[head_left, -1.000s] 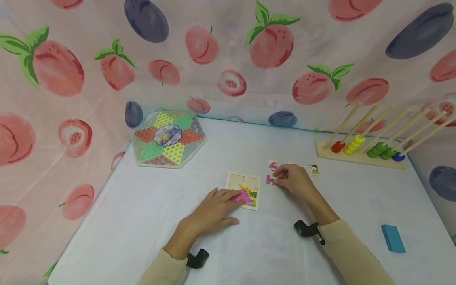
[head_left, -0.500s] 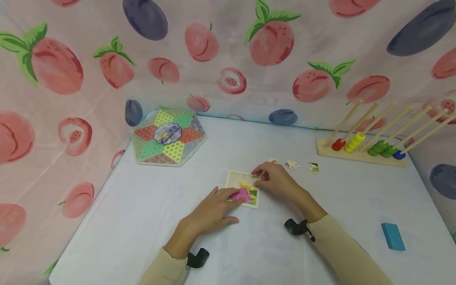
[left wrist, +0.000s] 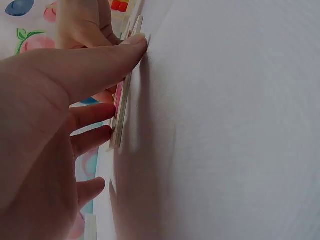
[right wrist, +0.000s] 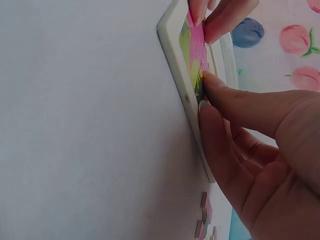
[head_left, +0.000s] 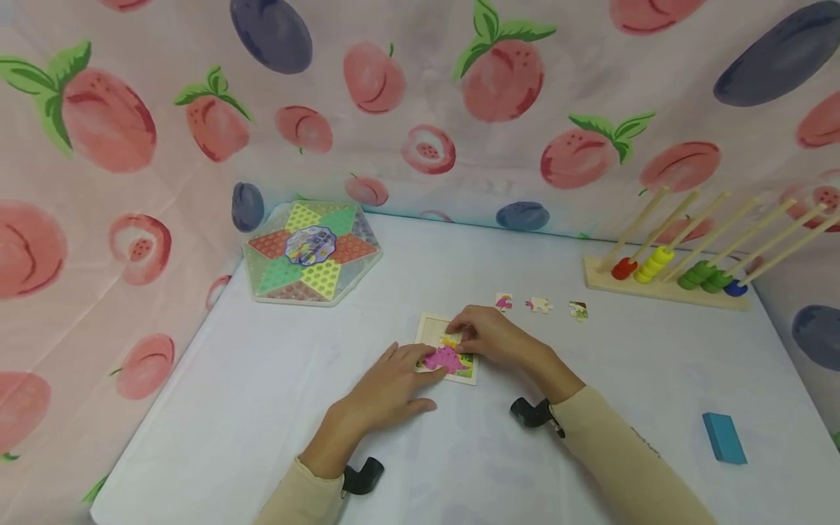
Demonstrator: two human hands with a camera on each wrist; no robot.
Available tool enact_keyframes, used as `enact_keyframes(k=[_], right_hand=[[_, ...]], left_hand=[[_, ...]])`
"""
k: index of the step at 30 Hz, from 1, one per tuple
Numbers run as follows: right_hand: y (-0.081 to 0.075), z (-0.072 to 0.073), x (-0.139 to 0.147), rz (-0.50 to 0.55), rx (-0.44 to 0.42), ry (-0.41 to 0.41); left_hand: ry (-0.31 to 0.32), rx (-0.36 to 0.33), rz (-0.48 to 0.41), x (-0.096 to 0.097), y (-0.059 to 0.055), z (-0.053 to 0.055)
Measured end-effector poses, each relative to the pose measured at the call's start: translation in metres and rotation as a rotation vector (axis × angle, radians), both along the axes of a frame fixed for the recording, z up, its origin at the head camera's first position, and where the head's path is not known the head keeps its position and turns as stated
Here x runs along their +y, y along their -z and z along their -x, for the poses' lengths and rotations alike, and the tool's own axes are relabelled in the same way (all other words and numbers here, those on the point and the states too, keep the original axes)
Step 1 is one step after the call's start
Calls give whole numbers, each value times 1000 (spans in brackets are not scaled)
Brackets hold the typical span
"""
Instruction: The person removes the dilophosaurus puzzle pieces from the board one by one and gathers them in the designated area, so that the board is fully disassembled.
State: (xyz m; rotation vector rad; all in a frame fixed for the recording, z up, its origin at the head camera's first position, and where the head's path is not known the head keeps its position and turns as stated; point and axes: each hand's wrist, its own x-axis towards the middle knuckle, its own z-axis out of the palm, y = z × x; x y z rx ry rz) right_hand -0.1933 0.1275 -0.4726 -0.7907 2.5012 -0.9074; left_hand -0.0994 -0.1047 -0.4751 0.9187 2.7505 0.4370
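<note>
A small wooden tray puzzle lies on the table, partly filled with a pink dinosaur picture. Fairly straight fingers of my left hand rest on its lower left part; the left wrist view shows my left thumb along the tray's near side. At the tray's upper right, my right hand pinches a puzzle piece that its fingers mostly hide. In the right wrist view my right thumb and index finger meet over the picture by the rim. Loose pieces lie beyond the right hand.
A hexagonal Chinese checkers board lies at the back left. At the back right stands a wooden counting rack with upright pegs and coloured beads. A blue block lies at the right. Fruit-print cloth hangs behind.
My right hand has taken a pink-and-green puzzle piece from the table and moved left with it, over the tray. My left hand has stayed nearly still on the puzzle.
</note>
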Motion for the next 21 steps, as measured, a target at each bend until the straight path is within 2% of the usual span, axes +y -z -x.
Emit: enact_keyframes(k=[3,12,21], right_hand=[[-1,0,-1,-16,-6,1],[-4,-1,-6,-75,-54,34],[0,-1,-7,-46,-60,55]], left_hand=[[-4,-2,0,-1,0,0],[-15,-70,-26,-5,0,-2],[-12,-60,-15,-6,2,-2]])
